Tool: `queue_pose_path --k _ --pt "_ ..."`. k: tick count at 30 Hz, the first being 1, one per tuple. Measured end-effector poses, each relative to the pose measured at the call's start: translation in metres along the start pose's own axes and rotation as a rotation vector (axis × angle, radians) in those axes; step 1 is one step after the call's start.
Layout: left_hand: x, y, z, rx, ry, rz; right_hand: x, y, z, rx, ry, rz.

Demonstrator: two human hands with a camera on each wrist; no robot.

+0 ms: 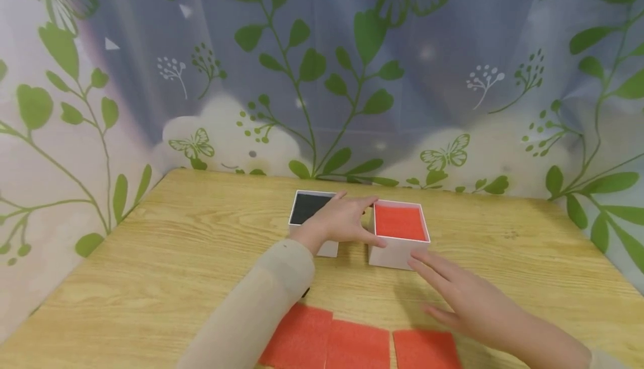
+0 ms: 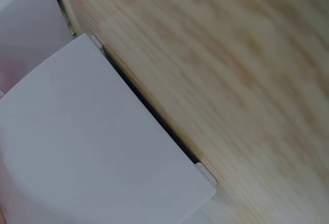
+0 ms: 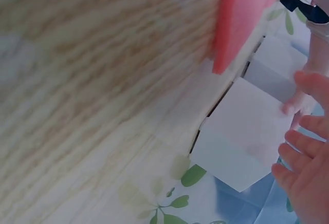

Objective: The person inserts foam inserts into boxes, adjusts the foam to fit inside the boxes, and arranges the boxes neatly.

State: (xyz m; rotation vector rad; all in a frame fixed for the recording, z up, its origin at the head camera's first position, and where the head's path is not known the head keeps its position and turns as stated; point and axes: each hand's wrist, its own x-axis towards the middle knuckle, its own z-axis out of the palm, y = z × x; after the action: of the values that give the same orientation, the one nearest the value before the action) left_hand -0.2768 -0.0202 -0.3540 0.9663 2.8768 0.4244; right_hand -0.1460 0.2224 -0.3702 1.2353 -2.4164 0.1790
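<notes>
Two small white open-topped boxes stand side by side on the wooden table. The right white box [image 1: 392, 252] has a red square in it, and the left white box [image 1: 328, 249] is filled with something black. My left hand [image 1: 342, 218] reaches across the left box and holds the right box at its left side, thumb on the near corner, fingers at the far one. In the right wrist view its thumb lies against the box rim. My right hand [image 1: 465, 296] has its fingers extended beside the box's near right corner; contact is unclear. A plain white box side [image 2: 97, 136] fills much of the left wrist view.
Several red felt-like squares [image 1: 359, 344] lie at the near side of the table [image 1: 151, 257], partly behind my left sleeve [image 1: 251, 307]. A curtain [image 1: 322, 78] with green leaves and butterflies hangs behind the table's far edge.
</notes>
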Motion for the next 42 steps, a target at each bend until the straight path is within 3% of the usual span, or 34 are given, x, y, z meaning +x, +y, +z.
queue_pose_path --k 8,14,17,21,34,42 --pt "0.001 0.001 0.001 -0.011 0.004 0.002 -0.015 -0.013 -0.004 0.025 -0.182 0.049" --pt "0.001 0.001 0.004 -0.020 -0.012 0.004 -0.023 -0.020 -0.007 0.156 -0.480 0.221" --pt "0.000 0.002 0.005 -0.020 -0.017 0.000 -0.026 -0.022 -0.005 0.232 -0.574 0.260" --pt "0.001 0.002 0.002 -0.018 -0.017 0.003 -0.031 -0.025 -0.004 0.302 -0.625 0.286" --pt "0.004 0.001 -0.007 -0.022 -0.023 0.003 -0.030 -0.032 -0.007 0.360 -0.723 0.379" --pt "0.004 0.001 -0.002 -0.031 -0.022 0.007 -0.035 -0.040 -0.002 0.294 -0.694 0.309"
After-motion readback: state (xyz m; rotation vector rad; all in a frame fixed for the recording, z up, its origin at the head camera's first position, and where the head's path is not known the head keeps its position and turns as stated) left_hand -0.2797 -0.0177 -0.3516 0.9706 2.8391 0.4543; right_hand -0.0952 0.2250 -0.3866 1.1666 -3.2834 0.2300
